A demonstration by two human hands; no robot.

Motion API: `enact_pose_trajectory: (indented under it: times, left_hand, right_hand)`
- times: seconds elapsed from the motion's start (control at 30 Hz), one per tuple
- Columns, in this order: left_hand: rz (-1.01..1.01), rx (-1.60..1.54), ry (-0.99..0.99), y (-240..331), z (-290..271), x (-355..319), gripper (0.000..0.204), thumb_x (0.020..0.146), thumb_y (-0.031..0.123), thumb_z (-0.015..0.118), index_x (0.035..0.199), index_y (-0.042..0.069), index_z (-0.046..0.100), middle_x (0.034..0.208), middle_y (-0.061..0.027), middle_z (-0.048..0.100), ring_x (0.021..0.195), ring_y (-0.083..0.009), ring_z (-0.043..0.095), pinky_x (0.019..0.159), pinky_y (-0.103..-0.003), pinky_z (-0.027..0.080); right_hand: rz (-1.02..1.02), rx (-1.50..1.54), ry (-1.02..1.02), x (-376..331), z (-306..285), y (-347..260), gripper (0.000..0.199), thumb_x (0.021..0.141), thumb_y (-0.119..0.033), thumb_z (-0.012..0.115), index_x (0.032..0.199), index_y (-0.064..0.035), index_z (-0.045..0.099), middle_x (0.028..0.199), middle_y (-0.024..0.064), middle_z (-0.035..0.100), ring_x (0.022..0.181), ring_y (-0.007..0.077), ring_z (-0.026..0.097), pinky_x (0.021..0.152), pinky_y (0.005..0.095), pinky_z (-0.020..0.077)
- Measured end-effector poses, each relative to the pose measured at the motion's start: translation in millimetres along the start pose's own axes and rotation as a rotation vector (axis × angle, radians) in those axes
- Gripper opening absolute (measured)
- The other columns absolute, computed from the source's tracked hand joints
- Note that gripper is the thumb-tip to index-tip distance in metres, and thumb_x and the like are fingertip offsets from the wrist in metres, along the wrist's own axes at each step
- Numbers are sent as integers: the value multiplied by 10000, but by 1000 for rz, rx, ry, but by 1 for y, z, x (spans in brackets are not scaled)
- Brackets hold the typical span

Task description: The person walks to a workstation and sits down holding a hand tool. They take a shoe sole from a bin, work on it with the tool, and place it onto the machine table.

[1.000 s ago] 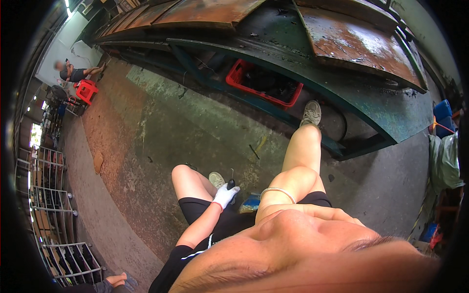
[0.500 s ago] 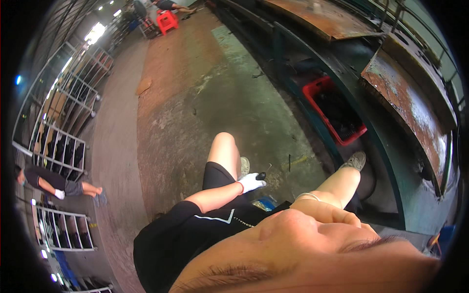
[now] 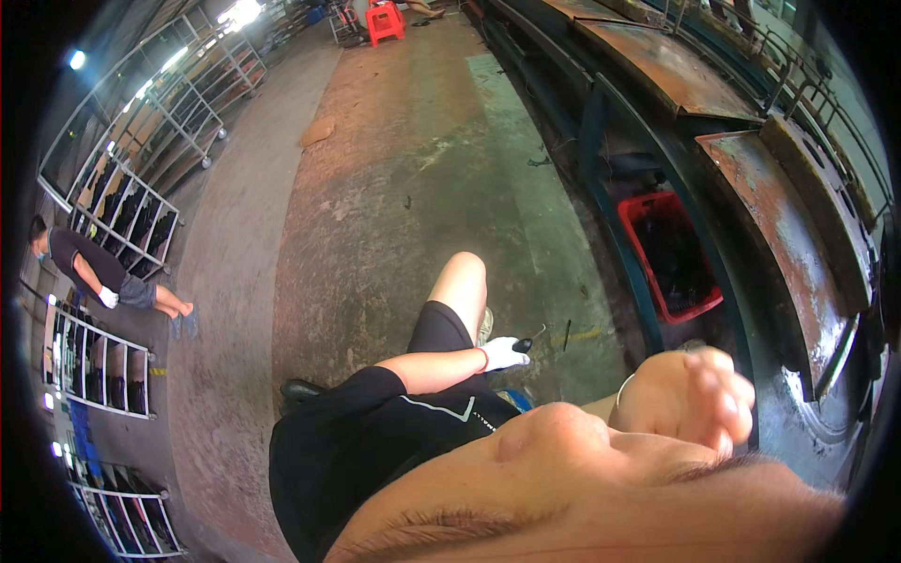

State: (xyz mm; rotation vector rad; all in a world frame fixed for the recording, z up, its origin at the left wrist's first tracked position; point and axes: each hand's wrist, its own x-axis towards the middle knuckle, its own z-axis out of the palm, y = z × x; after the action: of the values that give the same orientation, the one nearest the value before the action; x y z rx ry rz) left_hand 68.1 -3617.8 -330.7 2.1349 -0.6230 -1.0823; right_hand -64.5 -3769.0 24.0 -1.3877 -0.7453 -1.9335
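Note:
My left hand (image 3: 505, 355), in a white glove with a red cuff edge, rests by my bent knee. It is closed around the black handle of a thin hook tool (image 3: 523, 346), whose slim metal tip points up and away. My right hand (image 3: 690, 399) is bare, with a thin band at the wrist. I have it raised close in front of me, at the lower right, fingers curled inward and a little blurred. Whether anything lies inside those fingers is hidden. Under my right forearm, a small blue thing (image 3: 514, 400) shows only in part.
A red plastic crate (image 3: 715, 305) with dark contents sits under the green metal frame (image 3: 648, 281) on my right. Rusty metal plates (image 3: 760, 202) lie above it. White wheeled racks (image 3: 99, 361) line the left, where a person (image 3: 89, 263) stands. A red stool (image 3: 385, 21) is far ahead.
My right hand has lifted up and away from my face, its fingers now curled. My view has turned somewhat, shifting the surroundings. The left hand keeps its hold on the hook tool.

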Motion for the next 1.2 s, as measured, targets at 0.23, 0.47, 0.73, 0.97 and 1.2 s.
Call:
enact_pose_trajectory:
  times: [0.23, 0.47, 0.73, 0.97, 1.2]
  left_hand:
    - [22, -49, 4, -12, 11, -31, 388, 769, 381, 678, 956, 51, 592, 813, -74, 606, 773, -184, 536, 719, -344, 427]
    - [43, -8, 3, -5, 38, -29, 438, 748, 391, 694, 979, 32, 594, 820, -92, 614, 773, -188, 559, 703, -335, 440]
    - [-17, 28, -10, -9, 30, -33, 452, 739, 408, 700, 958, 29, 588, 817, -88, 604, 771, -190, 549, 700, -350, 436]
    - [36, 22, -19, -9, 29, -28, 436, 741, 408, 705, 943, 40, 586, 803, -71, 596, 758, -176, 536, 691, -345, 432]
    - [6, -32, -27, -11, 33, -28, 384, 743, 381, 718, 899, 60, 577, 738, -30, 563, 683, -135, 505, 617, -316, 415]
  right_hand:
    - [320, -227, -1013, 8, 29, 22, 332, 708, -47, 695, 1020, -8, 589, 892, 134, 601, 765, 294, 586, 649, 332, 482]
    - [1095, -628, -1823, -154, -109, 71, 394, 796, -318, 625, 1059, -25, 632, 1051, 194, 627, 1017, 323, 596, 867, 402, 474]
    - [1163, -488, -1448, -153, -100, 83, 446, 824, -280, 616, 1174, -6, 575, 1107, 236, 606, 1043, 353, 581, 916, 399, 446]
    - [1220, -392, -1693, -165, -94, 78, 450, 814, -282, 628, 1164, -2, 583, 974, 230, 648, 939, 359, 624, 833, 399, 481]
    - [1165, -392, -1597, -157, -97, 78, 453, 812, -281, 628, 1169, -7, 583, 976, 227, 648, 936, 358, 623, 833, 399, 480]
